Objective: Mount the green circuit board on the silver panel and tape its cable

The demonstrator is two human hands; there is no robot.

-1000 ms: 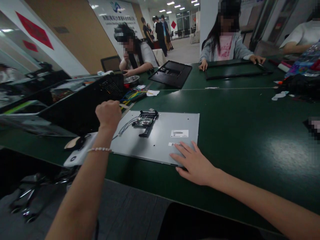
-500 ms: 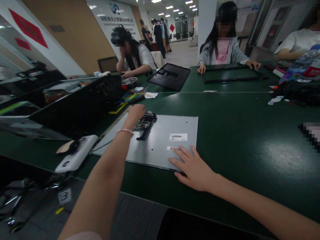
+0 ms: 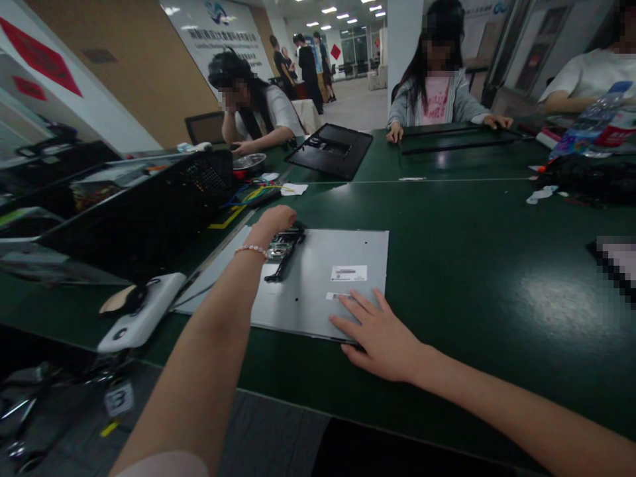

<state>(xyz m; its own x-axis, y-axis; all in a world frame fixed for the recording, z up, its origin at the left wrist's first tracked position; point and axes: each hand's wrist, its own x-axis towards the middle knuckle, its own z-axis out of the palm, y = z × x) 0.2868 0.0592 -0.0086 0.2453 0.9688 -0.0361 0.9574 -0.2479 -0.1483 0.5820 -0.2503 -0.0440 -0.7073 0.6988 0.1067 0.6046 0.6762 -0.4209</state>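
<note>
A silvery flat display panel (image 3: pixel 318 265), with white labels on it, lies back side up on the green table. At its left part, my left hand (image 3: pixel 278 220) is closed at the far end of a circuit board with a black bracket (image 3: pixel 283 252). The board stands tilted over the panel; my fingertips are hidden behind the hand. My right hand (image 3: pixel 380 338) is open, fingers spread flat on the panel's near right corner beside a small label (image 3: pixel 338 296).
Left of the panel stand a white device (image 3: pixel 142 318) and a large black casing (image 3: pixel 144 212). Beyond lie coloured cables (image 3: pixel 261 193) and a black back cover (image 3: pixel 332 151). A co-worker across the table touches a black frame (image 3: pixel 462 146). Bottles (image 3: pixel 591 122) stand at right.
My left hand has tipped the circuit board more onto its edge, its bracket turning with it. My right hand keeps its place on the panel. The whole view has shifted slightly.
</note>
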